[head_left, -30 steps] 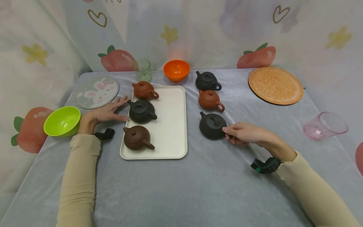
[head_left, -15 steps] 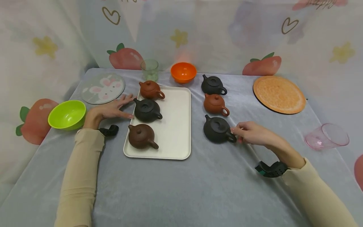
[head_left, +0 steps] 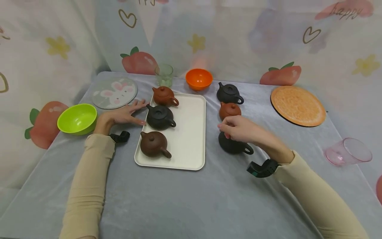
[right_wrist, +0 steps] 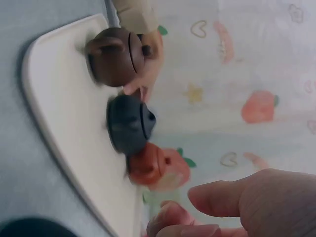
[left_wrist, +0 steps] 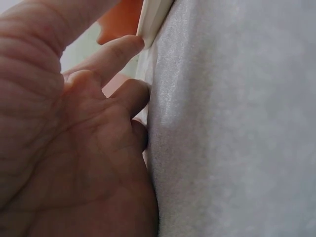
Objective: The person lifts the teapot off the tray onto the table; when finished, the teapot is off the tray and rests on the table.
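Observation:
My left hand rests with fingers spread at the left edge of a cream tray; its fingertips are at the rim. Along that side of the tray stand a reddish-brown teapot, a black teapot and a dark brown teapot. To the right of the tray, my right hand hovers over a black teapot, hiding its lid. Thumb and fingers are loosely bent with a gap and nothing between them in the right wrist view. Behind it are another reddish-brown teapot and black teapot.
A lime green bowl stands left of the left forearm, near a round rabbit mat. At the back are a green glass and an orange bowl. On the right are an orange round mat and a pink glass.
My right hand has let go of the front black teapot's handle and moved up and left over its top. The left hand stays at the tray; the head view has shifted slightly.

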`<state>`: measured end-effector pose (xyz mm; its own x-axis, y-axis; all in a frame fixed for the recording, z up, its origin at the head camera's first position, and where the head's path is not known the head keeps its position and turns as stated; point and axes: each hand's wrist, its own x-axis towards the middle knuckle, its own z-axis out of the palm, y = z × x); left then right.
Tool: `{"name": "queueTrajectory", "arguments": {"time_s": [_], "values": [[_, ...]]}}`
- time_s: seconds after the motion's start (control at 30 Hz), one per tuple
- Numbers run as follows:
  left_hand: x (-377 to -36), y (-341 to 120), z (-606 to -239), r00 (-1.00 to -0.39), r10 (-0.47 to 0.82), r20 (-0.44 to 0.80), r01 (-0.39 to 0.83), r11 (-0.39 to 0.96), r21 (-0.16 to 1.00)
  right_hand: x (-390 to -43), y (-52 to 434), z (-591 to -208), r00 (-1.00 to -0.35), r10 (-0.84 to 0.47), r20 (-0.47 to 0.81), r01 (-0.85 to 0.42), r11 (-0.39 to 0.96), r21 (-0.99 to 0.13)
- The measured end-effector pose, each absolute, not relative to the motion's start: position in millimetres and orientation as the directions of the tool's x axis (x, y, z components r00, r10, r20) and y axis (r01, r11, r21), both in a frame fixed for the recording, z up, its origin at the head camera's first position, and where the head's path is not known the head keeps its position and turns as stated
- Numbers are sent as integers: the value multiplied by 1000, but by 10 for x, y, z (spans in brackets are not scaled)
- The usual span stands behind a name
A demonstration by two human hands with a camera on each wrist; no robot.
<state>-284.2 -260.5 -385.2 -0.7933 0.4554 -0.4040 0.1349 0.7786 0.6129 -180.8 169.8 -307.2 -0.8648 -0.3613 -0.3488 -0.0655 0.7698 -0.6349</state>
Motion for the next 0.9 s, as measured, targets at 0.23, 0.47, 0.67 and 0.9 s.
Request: {"name": "queueTrajectory", "arguments": {"time_s": [0.23,0.47,0.67,0.9], "values": [[-2849,-2614,-3862,-791,462,-402,129,768,628,-2140,1270,-3129,-785,-427,-449,14,713,-701],[-2839,-2655,-3901,-793,461,-398,134,770,624,-2485,899,-3257,-731,-433,-527,76,716,-694],[-2831,-2642,-3893,-792,459,-403,120,764,634,-2705,604,-3313,-750,-392,-532,128,703,-699],[-2840,-2607,-3898,-792,464,-397,143,773,618,-2887,368,-3394,-799,-327,-505,187,663,-725]]}}
